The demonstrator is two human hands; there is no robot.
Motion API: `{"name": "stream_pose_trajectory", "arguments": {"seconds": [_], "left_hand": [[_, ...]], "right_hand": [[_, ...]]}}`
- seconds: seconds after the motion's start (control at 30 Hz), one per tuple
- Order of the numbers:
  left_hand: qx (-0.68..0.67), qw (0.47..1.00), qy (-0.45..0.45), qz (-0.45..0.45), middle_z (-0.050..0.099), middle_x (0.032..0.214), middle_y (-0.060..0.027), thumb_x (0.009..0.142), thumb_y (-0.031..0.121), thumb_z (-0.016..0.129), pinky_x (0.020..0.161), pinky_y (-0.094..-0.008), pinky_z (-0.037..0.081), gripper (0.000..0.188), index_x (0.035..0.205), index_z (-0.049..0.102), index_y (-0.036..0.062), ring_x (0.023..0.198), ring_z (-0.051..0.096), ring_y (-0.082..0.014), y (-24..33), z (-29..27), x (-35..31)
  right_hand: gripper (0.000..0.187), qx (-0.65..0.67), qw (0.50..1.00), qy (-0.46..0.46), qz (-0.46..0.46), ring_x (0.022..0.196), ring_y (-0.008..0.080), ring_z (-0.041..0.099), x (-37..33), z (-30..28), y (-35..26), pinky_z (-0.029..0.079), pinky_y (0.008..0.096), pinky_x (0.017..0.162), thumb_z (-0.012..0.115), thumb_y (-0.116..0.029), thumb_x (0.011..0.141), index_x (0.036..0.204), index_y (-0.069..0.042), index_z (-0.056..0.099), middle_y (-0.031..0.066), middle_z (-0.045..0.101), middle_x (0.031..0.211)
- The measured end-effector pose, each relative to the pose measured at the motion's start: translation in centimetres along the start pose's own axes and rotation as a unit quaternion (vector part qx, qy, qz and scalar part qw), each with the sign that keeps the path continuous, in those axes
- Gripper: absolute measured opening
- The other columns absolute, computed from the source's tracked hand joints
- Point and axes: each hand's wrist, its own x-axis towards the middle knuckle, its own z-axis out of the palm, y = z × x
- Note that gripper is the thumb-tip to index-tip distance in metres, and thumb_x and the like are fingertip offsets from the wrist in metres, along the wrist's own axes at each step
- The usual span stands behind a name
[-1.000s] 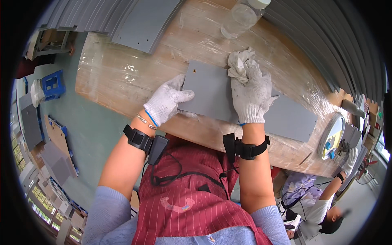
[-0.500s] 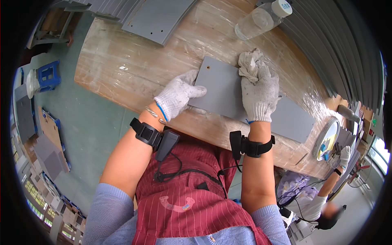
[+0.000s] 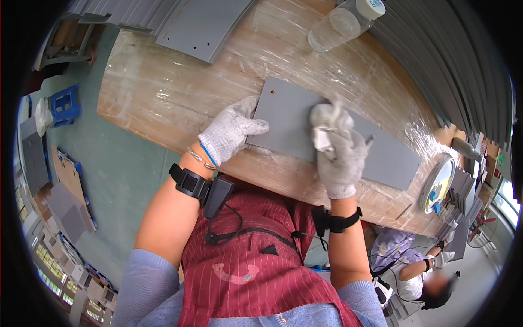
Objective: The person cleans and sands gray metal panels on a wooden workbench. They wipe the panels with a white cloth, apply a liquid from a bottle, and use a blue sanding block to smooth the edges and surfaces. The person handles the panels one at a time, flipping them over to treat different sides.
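A long grey panel (image 3: 291,122) with a small hole near its far left corner lies on a table covered in clear plastic film. My left hand (image 3: 231,128), in a white knit glove, grips the panel's left end, thumb on top and fingers at the edge. In the same kind of glove, my right hand (image 3: 343,155) is closed on a crumpled whitish cloth (image 3: 325,122) over the middle of the panel. Motion blurs the cloth and the fingers of that hand somewhat.
Beyond the panel stands a clear plastic bottle (image 3: 343,26) with a white cap. Grey panels (image 3: 204,27) lie at the far left, and more stand stacked (image 3: 452,60) at far right. A round white-rimmed container (image 3: 437,182) is at right, near a co-worker (image 3: 419,272). A blue stool (image 3: 65,104) stands on the floor.
My right hand and the cloth have come nearer to me, from the panel's far edge onto its middle. My left hand and the panel's left end have shifted slightly left.
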Motion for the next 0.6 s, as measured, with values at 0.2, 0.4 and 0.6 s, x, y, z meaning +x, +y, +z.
{"name": "stream_pose_trajectory", "arguments": {"seconds": [0.2, 0.4, 0.6], "left_hand": [[-0.061, 0.998, 0.003, 0.016, 0.062, 0.138, -0.0125, 0.105, 0.032, 0.056, 0.090, -0.0414, 0.062, 0.060, 0.153, 0.041, 0.0005, 0.123, 0.065, -0.0254, -1.0, -0.3, 0.9], [-0.140, 0.988, -0.036, 0.061, 0.058, 0.143, -0.0121, 0.103, 0.066, 0.045, 0.103, -0.0431, 0.054, 0.081, 0.154, 0.041, 0.0029, 0.128, 0.060, -0.0264, -0.5, 0.3, 0.9], [-0.202, 0.979, -0.002, -0.034, 0.058, 0.143, -0.0166, 0.105, 0.061, 0.046, 0.100, -0.0516, 0.055, 0.072, 0.149, 0.046, 0.0044, 0.126, 0.061, -0.0328, 0.0, 0.0, 0.8]], "right_hand": [[0.026, -0.007, 0.929, 0.161, 0.333, 0.105, 0.0295, 0.067, -4.7, -4.0, 19.0, 0.053, 0.0437, 0.095, 0.070, -0.017, 0.096, 0.118, -0.003, 0.070, 0.0122, 0.071, 0.111], [0.032, -0.069, 0.995, 0.008, 0.065, 0.100, 0.0333, 0.066, 3.8, 4.6, -5.8, 0.024, 0.0831, 0.107, 0.064, -0.039, 0.091, 0.119, -0.023, 0.068, 0.0081, 0.066, 0.119], [0.014, 0.233, 0.882, -0.409, 0.019, 0.098, 0.0343, 0.066, -3.2, -2.7, -6.1, 0.054, 0.0481, 0.083, 0.071, -0.026, 0.086, 0.098, -0.020, 0.074, 0.0126, 0.067, 0.108]]}}
